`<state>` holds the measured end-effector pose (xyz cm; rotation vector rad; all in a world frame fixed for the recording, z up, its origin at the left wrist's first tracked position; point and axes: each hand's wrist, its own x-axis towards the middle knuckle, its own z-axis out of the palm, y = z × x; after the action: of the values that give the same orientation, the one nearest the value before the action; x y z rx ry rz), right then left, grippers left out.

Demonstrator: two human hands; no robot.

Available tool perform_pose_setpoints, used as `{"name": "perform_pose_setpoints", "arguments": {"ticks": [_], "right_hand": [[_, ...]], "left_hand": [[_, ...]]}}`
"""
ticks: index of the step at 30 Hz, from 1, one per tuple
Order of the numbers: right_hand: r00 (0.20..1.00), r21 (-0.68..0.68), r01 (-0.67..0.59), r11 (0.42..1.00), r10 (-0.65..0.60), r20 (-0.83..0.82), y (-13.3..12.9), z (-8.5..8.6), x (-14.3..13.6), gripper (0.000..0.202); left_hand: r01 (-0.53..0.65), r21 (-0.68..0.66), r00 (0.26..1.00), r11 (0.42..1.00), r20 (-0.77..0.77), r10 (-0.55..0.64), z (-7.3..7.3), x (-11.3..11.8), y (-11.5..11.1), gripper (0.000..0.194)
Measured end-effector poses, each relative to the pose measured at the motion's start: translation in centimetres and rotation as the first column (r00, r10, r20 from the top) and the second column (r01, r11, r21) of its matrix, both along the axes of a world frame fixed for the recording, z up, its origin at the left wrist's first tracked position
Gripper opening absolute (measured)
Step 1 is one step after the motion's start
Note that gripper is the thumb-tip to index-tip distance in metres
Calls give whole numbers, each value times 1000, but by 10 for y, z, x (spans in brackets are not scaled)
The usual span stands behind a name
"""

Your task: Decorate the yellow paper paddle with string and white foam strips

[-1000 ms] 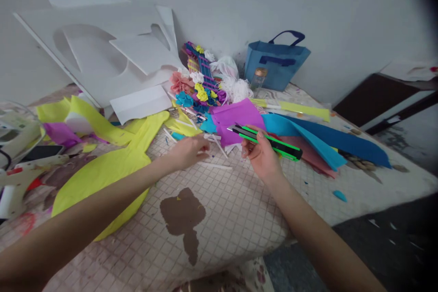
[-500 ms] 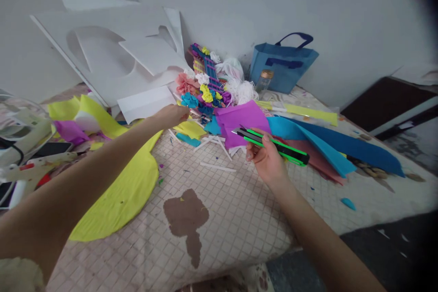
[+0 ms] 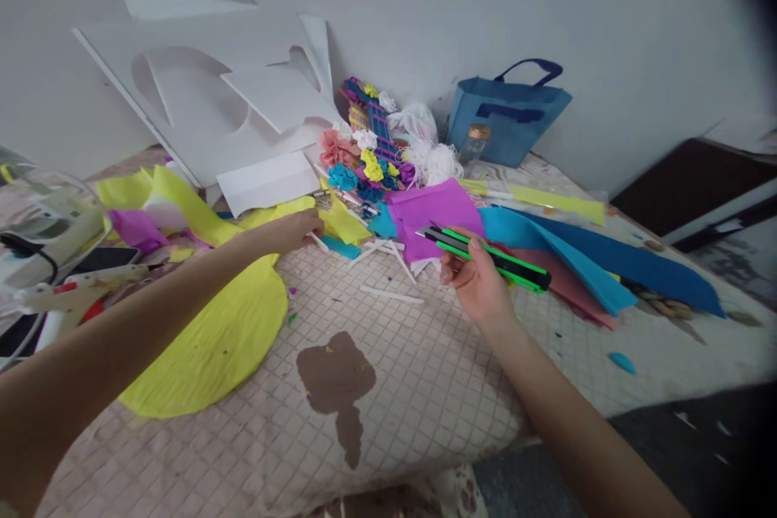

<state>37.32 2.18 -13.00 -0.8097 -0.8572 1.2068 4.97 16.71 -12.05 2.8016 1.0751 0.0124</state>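
My right hand (image 3: 477, 279) is closed around a green and black utility knife (image 3: 515, 265), its blade pointing left over a purple sheet (image 3: 418, 214). My left hand (image 3: 302, 228) reaches over the yellow paper, with its fingertips at the end of a white strip (image 3: 318, 243); whether they grip it is too small to tell. Just right of that hand are a yellow scrap (image 3: 343, 224) and a teal strip (image 3: 341, 248). Several other white strips (image 3: 392, 294) lie between my hands. A large rounded yellow sheet (image 3: 212, 344) lies beneath my left forearm.
Paper flowers (image 3: 343, 176), a white yarn bundle (image 3: 442, 163), a jar (image 3: 474, 144) and a blue bag (image 3: 507, 117) stand behind. White boards (image 3: 200, 97) lean on the wall. Blue sheets (image 3: 637, 259) lie right; a glue gun (image 3: 78, 287) and power strip (image 3: 48, 231) are left.
My left hand has moved down and slightly left, from beside the flowers to the white strip. My right hand still holds the knife in nearly the same place. The view has shifted slightly.
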Motion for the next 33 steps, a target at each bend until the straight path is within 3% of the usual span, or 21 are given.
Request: {"name": "perform_pose_setpoints", "arguments": {"ticks": [4, 8, 12, 15, 17, 21, 25, 29, 33], "right_hand": [[1000, 14, 4, 1000, -4, -1, -1, 0, 1, 30], [1000, 18, 0, 1000, 1, -16, -2, 1, 1, 30], [1000, 31, -24, 999, 25, -18, -3, 1, 0, 30], [1000, 30, -25, 999, 25, -13, -2, -1, 0, 29], [1000, 23, -26, 999, 27, -11, -1, -2, 1, 29], [1000, 19, -27, 999, 28, -11, -1, -2, 3, 30], [999, 18, -30, 999, 30, -20, -2, 2, 3, 30], [1000, 24, -23, 999, 23, -17, -3, 4, 2, 30], [999, 29, -33, 999, 33, 2, -4, 3, 1, 30]], "left_hand": [[-9, -6, 1000, 1000, -27, 9, 17, -1, -1, 10], [-116, 28, 992, 993, -35, 117, 34, 6, -27, 17], [-93, -70, 988, 993, 115, 100, 30, 36, -69, 23], [-51, -81, 971, 995, 231, 69, 19, 63, -81, 24], [-86, 22, 969, 996, 232, 79, 14, 76, -71, 25], [-226, 217, 968, 950, 160, 194, 8, 88, -22, 23], [-158, 259, 987, 953, 75, 143, -1, 94, 15, 23], [-122, 282, 992, 952, 55, 112, -4, 96, 22, 19], [-174, 263, 984, 949, 89, 155, 3, 88, 23, 17]]}}
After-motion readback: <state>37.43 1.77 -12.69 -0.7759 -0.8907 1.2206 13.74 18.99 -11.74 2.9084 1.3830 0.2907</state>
